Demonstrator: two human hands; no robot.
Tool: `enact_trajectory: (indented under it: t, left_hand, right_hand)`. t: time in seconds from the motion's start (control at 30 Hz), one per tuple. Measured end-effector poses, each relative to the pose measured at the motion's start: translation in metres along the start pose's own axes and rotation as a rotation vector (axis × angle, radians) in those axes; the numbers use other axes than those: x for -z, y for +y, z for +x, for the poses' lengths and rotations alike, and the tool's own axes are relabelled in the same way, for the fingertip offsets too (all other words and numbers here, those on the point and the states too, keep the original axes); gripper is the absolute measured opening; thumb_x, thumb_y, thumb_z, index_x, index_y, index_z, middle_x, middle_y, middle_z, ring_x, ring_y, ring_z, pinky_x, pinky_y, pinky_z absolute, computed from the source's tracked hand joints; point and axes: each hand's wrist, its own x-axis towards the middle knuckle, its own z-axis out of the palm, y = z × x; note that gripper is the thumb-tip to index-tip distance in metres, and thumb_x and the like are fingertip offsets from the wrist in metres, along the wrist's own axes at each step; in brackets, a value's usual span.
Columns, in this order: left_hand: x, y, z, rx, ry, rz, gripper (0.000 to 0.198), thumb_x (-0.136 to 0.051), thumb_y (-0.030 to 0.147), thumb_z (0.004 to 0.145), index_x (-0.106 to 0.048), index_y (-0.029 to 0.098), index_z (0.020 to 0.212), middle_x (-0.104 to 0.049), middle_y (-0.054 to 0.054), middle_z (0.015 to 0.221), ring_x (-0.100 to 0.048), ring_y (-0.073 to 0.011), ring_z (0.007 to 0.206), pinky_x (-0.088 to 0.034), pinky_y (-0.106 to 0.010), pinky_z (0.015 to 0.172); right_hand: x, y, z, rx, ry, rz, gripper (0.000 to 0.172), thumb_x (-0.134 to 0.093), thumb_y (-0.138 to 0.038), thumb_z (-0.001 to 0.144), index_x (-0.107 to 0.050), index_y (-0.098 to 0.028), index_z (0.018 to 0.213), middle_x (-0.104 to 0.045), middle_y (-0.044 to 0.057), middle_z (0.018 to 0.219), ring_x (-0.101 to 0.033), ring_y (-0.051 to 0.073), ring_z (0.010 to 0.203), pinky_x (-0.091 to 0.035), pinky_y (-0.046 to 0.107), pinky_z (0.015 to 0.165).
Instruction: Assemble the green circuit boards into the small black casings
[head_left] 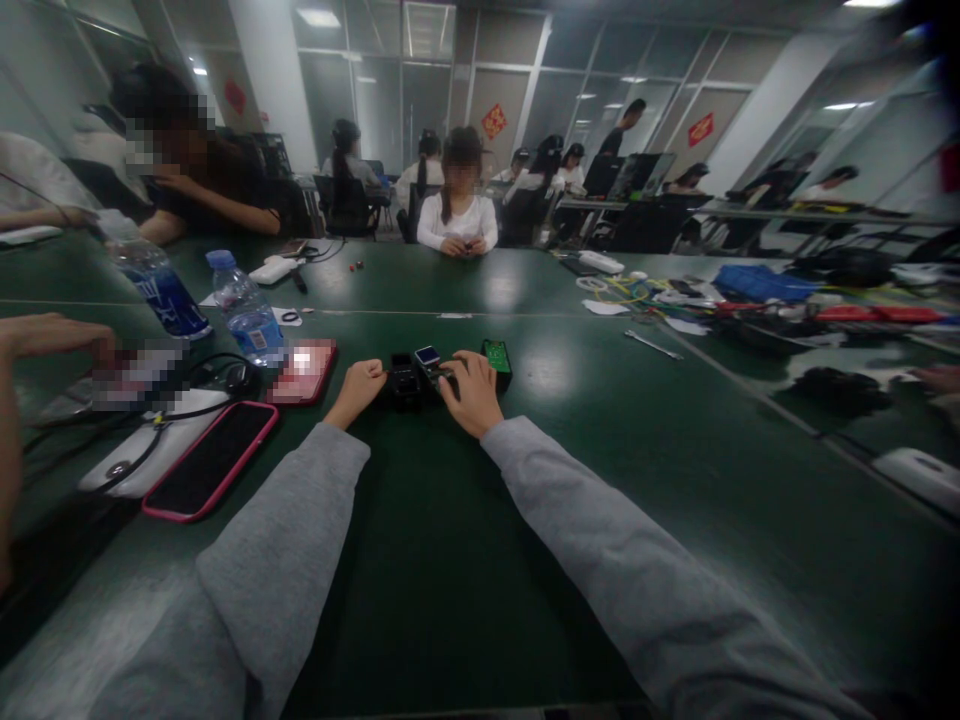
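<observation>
My left hand [358,390] is closed, its fingers curled beside a small black case [405,378] on the table. Whatever it pinches, if anything, is hidden. With thumb and fingers, my right hand [474,392] grips a small dark device with a little screen [428,356], which is tilted and lies against the right side of the black case. Just beyond the right hand is a black housing with a green circuit board [496,356] facing up; the fingers partly cover its left side.
Left of my arm lie a pink-edged phone [210,462], a red phone [304,372], a white power bank [150,450] with cables and a water bottle [247,310]. Another person's hand [60,345] works at far left. A wrench [654,345] and cluttered cables [637,290] lie right.
</observation>
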Motion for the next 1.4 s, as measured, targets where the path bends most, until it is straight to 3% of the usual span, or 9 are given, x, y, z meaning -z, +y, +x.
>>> enact_trajectory:
  t: [0.2,0.33,0.5,0.63,0.8,0.93,1.07,1.23,1.4]
  left_hand:
    - [-0.001,-0.004,0.002,-0.005,0.005,0.025,0.028,-0.048,0.018,0.073,-0.027,0.02,0.055,-0.027,0.006,0.055,-0.028,-0.0094,0.056,-0.02,-0.026,0.055]
    - [-0.002,-0.005,0.002,-0.03,0.014,0.037,0.028,-0.048,0.018,0.072,-0.027,0.02,0.054,-0.027,0.006,0.055,-0.028,-0.0094,0.056,-0.02,-0.026,0.056]
    - [-0.003,-0.003,0.002,-0.017,0.036,0.065,0.028,-0.047,0.016,0.071,-0.027,0.02,0.053,-0.028,0.006,0.054,-0.027,-0.0097,0.056,-0.019,-0.027,0.056]
    - [-0.002,-0.001,0.001,-0.009,0.03,0.063,0.027,-0.047,0.016,0.071,-0.028,0.02,0.052,-0.029,0.005,0.054,-0.027,-0.0098,0.056,-0.019,-0.027,0.056]
    - [0.0,0.001,0.0,-0.016,0.016,0.058,0.026,-0.047,0.016,0.071,-0.03,0.019,0.052,-0.027,0.006,0.054,-0.027,-0.0097,0.056,-0.02,-0.027,0.056]
    - [-0.001,0.001,0.001,-0.022,0.017,0.041,0.026,-0.047,0.015,0.07,-0.029,0.02,0.052,-0.027,0.006,0.054,-0.027,-0.0097,0.056,-0.02,-0.027,0.056]
    - [-0.001,0.002,0.0,-0.029,0.029,0.043,0.027,-0.048,0.014,0.07,-0.029,0.02,0.051,-0.027,0.006,0.053,-0.027,-0.0096,0.055,-0.019,-0.027,0.056]
    - [-0.001,0.0,0.0,-0.022,0.018,0.028,0.027,-0.047,0.015,0.071,-0.029,0.02,0.052,-0.028,0.006,0.053,-0.029,-0.0095,0.055,-0.02,-0.027,0.056]
    - [-0.002,-0.004,0.002,-0.028,0.005,0.005,0.025,-0.048,0.018,0.072,-0.033,0.019,0.053,-0.032,0.006,0.054,-0.031,-0.0097,0.056,-0.022,-0.026,0.056]
  right_hand:
    - [-0.001,0.036,0.002,-0.414,0.326,-0.126,0.03,-0.05,-0.032,0.088,-0.053,-0.02,0.115,-0.043,0.017,0.128,-0.037,0.033,0.122,-0.033,0.056,0.099]
    - [-0.009,0.068,0.002,-0.588,0.26,0.025,0.034,-0.052,-0.04,0.086,-0.054,-0.016,0.11,-0.051,0.017,0.113,-0.049,0.029,0.108,-0.042,0.049,0.094]
    - [-0.017,0.079,0.003,-0.45,0.132,0.129,0.04,-0.041,-0.047,0.093,-0.056,-0.018,0.117,-0.051,0.016,0.121,-0.048,0.027,0.116,-0.04,0.048,0.1]
    - [-0.015,0.072,0.001,-0.415,0.225,-0.048,0.046,-0.058,-0.044,0.085,-0.054,-0.016,0.122,-0.04,0.02,0.13,-0.037,0.033,0.125,-0.037,0.055,0.101]
    - [-0.011,0.072,0.0,-0.388,0.242,-0.029,0.03,-0.061,-0.025,0.081,-0.058,-0.017,0.109,-0.043,0.013,0.114,-0.048,0.026,0.109,-0.046,0.045,0.095]
    - [-0.013,0.076,0.001,-0.473,0.261,0.091,0.031,-0.06,-0.023,0.081,-0.055,-0.017,0.111,-0.041,0.013,0.117,-0.053,0.022,0.098,-0.05,0.041,0.091]
    - [-0.009,0.072,0.003,-0.464,0.333,0.125,0.035,-0.051,-0.028,0.087,-0.048,-0.015,0.12,-0.041,0.016,0.121,-0.051,0.025,0.108,-0.047,0.045,0.096]
    - [0.007,0.036,0.005,-0.247,0.33,0.027,0.04,-0.041,-0.032,0.094,-0.044,-0.015,0.131,-0.035,0.019,0.137,-0.031,0.03,0.134,-0.029,0.054,0.111]
    - [0.002,-0.031,-0.007,0.164,-0.056,0.051,0.048,-0.04,-0.036,0.098,-0.035,-0.021,0.143,-0.032,0.012,0.151,-0.024,0.026,0.143,-0.026,0.048,0.115]
